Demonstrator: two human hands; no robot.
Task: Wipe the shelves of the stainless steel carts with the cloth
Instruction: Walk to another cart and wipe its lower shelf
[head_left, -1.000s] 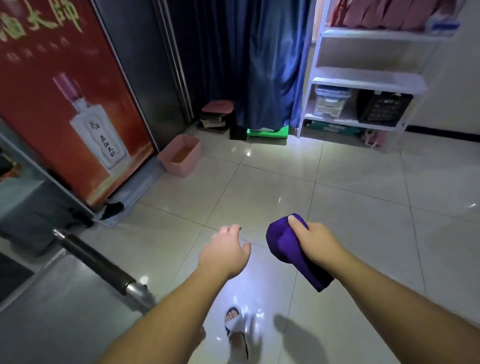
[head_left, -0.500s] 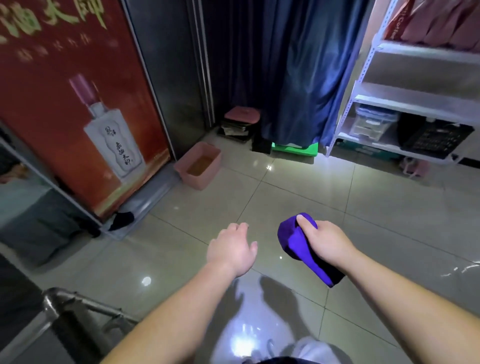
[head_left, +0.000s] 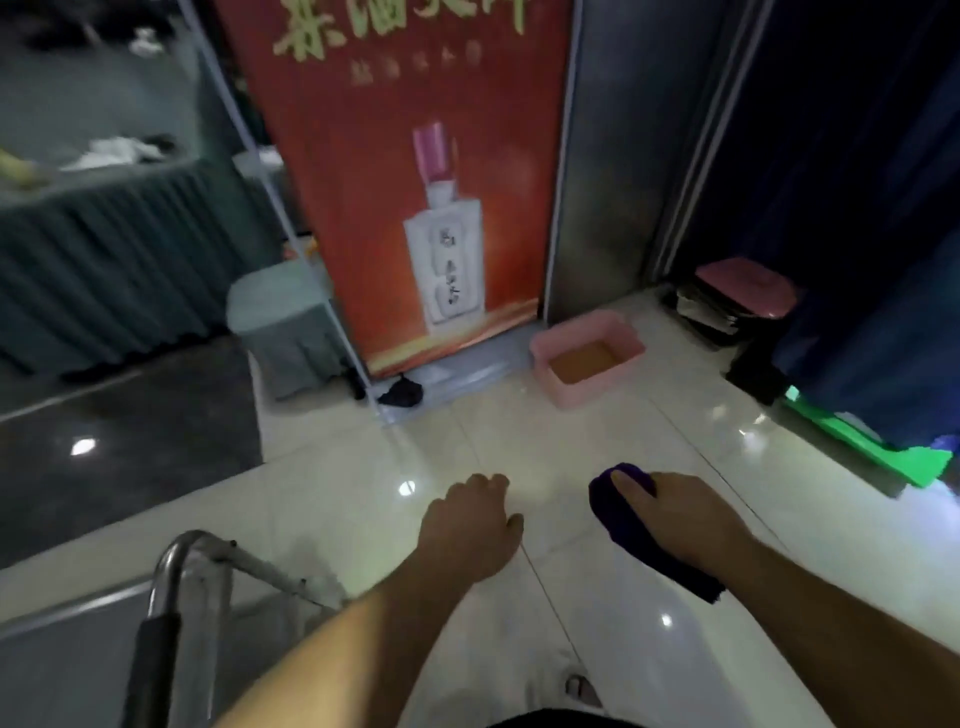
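My right hand (head_left: 680, 514) grips a bunched purple cloth (head_left: 623, 525) in mid-air above the tiled floor. My left hand (head_left: 470, 530) hovers beside it, fingers loosely curled and holding nothing. A stainless steel cart (head_left: 176, 587) shows at the lower left: its curved tube frame, a black-sleeved handle and part of a flat steel shelf. Both hands are to the right of the cart and apart from it.
A red bottle poster (head_left: 415, 182) stands ahead, with a pink basin (head_left: 587, 358) on the floor beside it. A pink-lidded bin (head_left: 743, 291) and dark blue curtain (head_left: 857, 208) are at right. A cloth-covered table (head_left: 93, 244) and stool (head_left: 285, 327) sit at left.
The view has swung left: the white shelving has left the frame and the table has come in. The cart frame sits closer. Both hands keep their pose, cloth still held.
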